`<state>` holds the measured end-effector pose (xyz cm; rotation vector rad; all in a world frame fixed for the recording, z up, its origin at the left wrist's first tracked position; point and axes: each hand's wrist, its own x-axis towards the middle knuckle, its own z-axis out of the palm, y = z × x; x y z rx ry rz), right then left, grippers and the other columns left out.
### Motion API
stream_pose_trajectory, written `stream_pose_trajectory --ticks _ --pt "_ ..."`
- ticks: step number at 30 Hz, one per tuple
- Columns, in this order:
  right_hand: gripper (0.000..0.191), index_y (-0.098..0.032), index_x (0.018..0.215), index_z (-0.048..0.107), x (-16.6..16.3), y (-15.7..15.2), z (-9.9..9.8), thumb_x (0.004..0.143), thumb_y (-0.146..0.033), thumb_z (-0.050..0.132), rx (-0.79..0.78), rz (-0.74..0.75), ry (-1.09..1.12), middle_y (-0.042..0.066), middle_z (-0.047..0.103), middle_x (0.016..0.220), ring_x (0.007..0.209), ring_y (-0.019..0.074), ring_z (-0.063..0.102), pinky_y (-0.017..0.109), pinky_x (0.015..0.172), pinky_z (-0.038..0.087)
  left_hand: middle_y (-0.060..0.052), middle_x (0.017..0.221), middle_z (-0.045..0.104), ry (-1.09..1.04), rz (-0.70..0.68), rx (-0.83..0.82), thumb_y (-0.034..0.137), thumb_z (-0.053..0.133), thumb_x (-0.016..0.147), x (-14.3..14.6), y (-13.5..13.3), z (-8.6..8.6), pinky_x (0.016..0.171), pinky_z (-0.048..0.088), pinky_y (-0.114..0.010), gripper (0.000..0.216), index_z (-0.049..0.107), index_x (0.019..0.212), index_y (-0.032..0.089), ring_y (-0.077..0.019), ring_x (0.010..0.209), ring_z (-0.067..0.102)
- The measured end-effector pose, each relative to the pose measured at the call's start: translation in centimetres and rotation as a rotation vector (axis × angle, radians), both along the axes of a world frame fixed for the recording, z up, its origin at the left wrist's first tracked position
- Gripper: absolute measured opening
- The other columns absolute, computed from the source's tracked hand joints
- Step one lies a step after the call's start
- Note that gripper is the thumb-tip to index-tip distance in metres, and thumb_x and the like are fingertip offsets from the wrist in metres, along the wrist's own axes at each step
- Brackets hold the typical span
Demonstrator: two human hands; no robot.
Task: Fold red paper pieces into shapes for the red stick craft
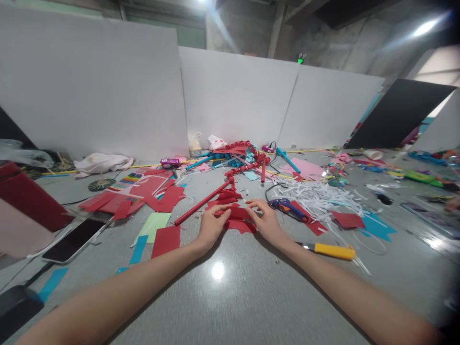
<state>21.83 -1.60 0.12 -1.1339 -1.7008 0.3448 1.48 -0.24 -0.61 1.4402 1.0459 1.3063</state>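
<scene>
Between my two hands is a small piece of red paper (237, 213), raised a little over more red paper scraps (241, 226). My left hand (212, 224) pinches its left end between thumb and fingers. At the other end, the fingers of my right hand (265, 219) close on the same piece. Just beyond, a red rolled paper tube (201, 204) lies slanted, its upper end by a chain of red paper links (247, 165). A glue gun (289, 209) with a blue body rests right of my right hand. Nearer me lies a yellow-handled utility knife (334, 251).
White paper shreds (318, 195) are heaped at the right. On the left lie red paper sheets (168, 199), a smartphone (77, 238) and a light green sheet (154, 227). Blue tubes (288, 160) lie farther back. White panels (237, 98) stand behind the work surface.
</scene>
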Motion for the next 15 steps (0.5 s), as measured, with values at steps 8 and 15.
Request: stream_pose_trajectory --ticks 8,15 --pt "0.022 -0.021 0.091 0.066 -0.16 -0.44 0.28 0.099 -0.039 0.056 -0.097 0.015 0.07 0.002 0.067 0.085 0.081 0.0208 0.062 0.032 0.077 0.048 -0.007 0.077 0.073 0.041 -0.06 -0.025 0.047 0.066 0.089 0.01 -0.21 -0.12 0.045 0.037 -0.022 0.033 0.074 0.091 0.014 -0.0103 0.047 0.052" --pt "0.029 -0.024 0.115 0.069 -0.15 -0.59 0.32 0.091 -0.04 0.068 -0.121 0.072 -0.01 0.007 0.071 0.116 0.106 0.0248 0.064 0.037 0.091 0.05 -0.006 0.079 0.072 -0.024 -0.089 -0.055 0.046 0.065 0.088 0.15 -0.25 0.01 0.043 0.034 -0.021 0.033 0.068 0.095 0.014 -0.0072 0.044 0.045"
